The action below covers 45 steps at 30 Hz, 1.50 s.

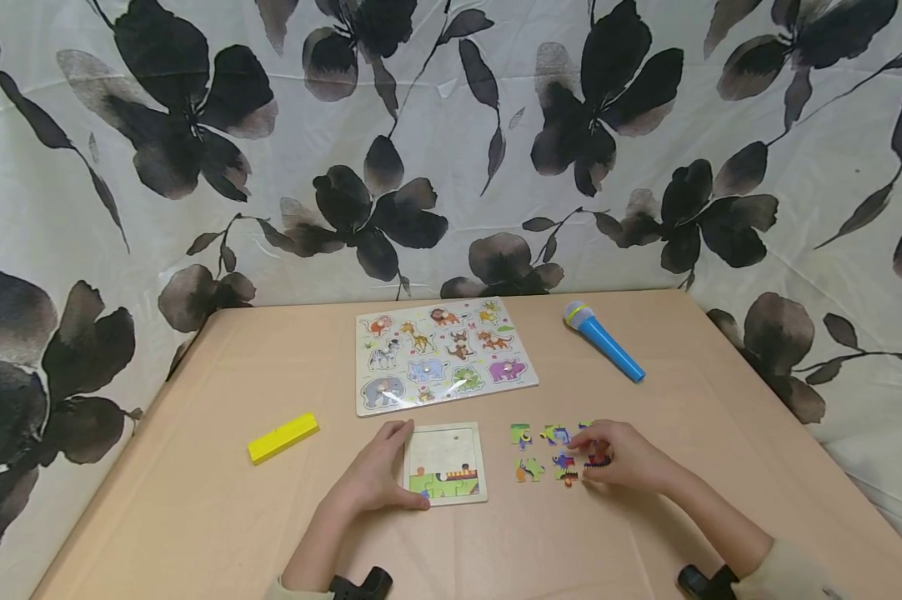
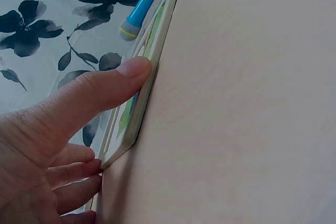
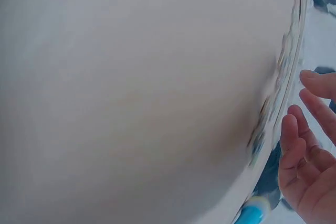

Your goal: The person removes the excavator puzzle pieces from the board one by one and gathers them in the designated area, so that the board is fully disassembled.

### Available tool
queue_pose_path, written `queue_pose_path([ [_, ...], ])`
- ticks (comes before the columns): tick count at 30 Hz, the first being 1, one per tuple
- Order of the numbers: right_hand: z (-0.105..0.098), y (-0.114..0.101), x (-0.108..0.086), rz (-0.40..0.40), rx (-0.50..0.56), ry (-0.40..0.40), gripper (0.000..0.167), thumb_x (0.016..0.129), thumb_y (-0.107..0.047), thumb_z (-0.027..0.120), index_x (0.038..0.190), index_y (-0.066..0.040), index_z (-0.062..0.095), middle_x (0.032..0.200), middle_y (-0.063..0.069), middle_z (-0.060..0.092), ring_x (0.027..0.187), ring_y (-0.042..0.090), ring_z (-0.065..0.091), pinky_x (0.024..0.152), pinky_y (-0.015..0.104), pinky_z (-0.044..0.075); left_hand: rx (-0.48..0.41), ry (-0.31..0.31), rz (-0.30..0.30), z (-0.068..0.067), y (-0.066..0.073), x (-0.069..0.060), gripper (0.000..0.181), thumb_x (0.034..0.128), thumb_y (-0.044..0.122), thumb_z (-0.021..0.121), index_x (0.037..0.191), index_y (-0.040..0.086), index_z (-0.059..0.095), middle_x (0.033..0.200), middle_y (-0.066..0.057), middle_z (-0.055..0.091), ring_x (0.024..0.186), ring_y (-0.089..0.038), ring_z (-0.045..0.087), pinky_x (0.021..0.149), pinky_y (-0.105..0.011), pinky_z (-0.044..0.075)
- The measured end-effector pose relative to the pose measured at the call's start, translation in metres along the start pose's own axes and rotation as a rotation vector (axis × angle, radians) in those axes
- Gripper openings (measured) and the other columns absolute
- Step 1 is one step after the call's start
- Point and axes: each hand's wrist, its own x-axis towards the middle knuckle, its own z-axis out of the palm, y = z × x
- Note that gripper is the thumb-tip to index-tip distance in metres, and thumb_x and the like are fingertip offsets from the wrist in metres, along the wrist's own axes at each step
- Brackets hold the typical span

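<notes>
A small square jigsaw tray (image 1: 442,443) lies on the table, its lower part filled with green and red pieces. My left hand (image 1: 372,477) holds it by the left side, thumb on the near edge and fingers at the far left corner. In the left wrist view the thumb presses the rim of the tray (image 2: 140,109). Loose jigsaw pieces (image 1: 529,469) lie to the tray's right. Over the rightmost of them hovers my right hand (image 1: 629,457), partly hiding them. The right wrist view shows its fingers (image 3: 317,161) loosely bent, thumb and index apart, with nothing visible between them.
Behind the tray lies a white animal puzzle board (image 1: 451,393). A blue toy microphone (image 1: 608,343) is at the back right, and a yellow block (image 1: 283,438) at the left. A flowered cloth (image 1: 488,208) hangs behind the table (image 1: 541,550).
</notes>
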Motion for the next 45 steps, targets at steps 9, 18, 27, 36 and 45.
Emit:
queue_pose_path([
  [9,0.022,-0.036,0.024,-0.047,0.056,-0.042,0.031,0.072,-0.005,0.074,0.102,0.000,0.066,0.084,0.004,0.058,0.066,0.015,0.051,0.052,0.020,0.047,0.019,-0.009,0.006,-0.002,-0.001,-0.001,0.112,0.0482,0.034,0.090,0.137,-0.007,0.034,0.136,-0.018,0.036,0.121,-0.035,0.040,0.100,-0.045,0.037],
  [18,0.048,-0.074,0.049,-0.060,0.092,-0.108,0.030,0.074,-0.005,0.073,0.103,-0.002,0.066,0.087,0.003,0.060,0.067,0.017,0.054,0.052,0.020,0.046,0.003,-0.013,0.010,-0.006,0.000,-0.003,0.109,0.0496,0.029,0.090,0.136,-0.006,0.035,0.136,-0.019,0.036,0.122,-0.036,0.039,0.100,-0.047,0.037],
  [27,0.070,-0.097,0.070,-0.069,0.123,-0.173,0.031,0.073,-0.007,0.075,0.103,-0.003,0.067,0.087,0.000,0.062,0.063,0.009,0.052,0.053,0.019,0.046,0.006,-0.020,0.018,-0.005,-0.001,-0.002,0.110,0.0492,0.032,0.090,0.136,-0.007,0.035,0.135,-0.020,0.036,0.121,-0.036,0.039,0.100,-0.047,0.036],
  [36,0.089,-0.114,0.086,-0.087,0.072,-0.198,0.033,0.072,-0.008,0.076,0.103,-0.003,0.066,0.082,-0.003,0.060,0.058,0.004,0.048,0.054,0.016,0.045,0.018,-0.012,0.043,-0.005,-0.002,-0.001,0.109,0.0489,0.032,0.090,0.134,-0.008,0.037,0.133,-0.019,0.038,0.119,-0.035,0.041,0.099,-0.046,0.037],
  [45,0.105,-0.122,0.102,-0.027,-0.001,-0.209,0.045,0.069,-0.010,0.077,0.111,0.000,0.062,0.079,-0.004,0.054,0.062,0.003,0.046,0.057,0.015,0.043,0.049,-0.005,0.079,-0.006,-0.004,0.000,0.110,0.0484,0.032,0.090,0.134,-0.009,0.036,0.133,-0.020,0.039,0.120,-0.035,0.042,0.100,-0.045,0.037],
])
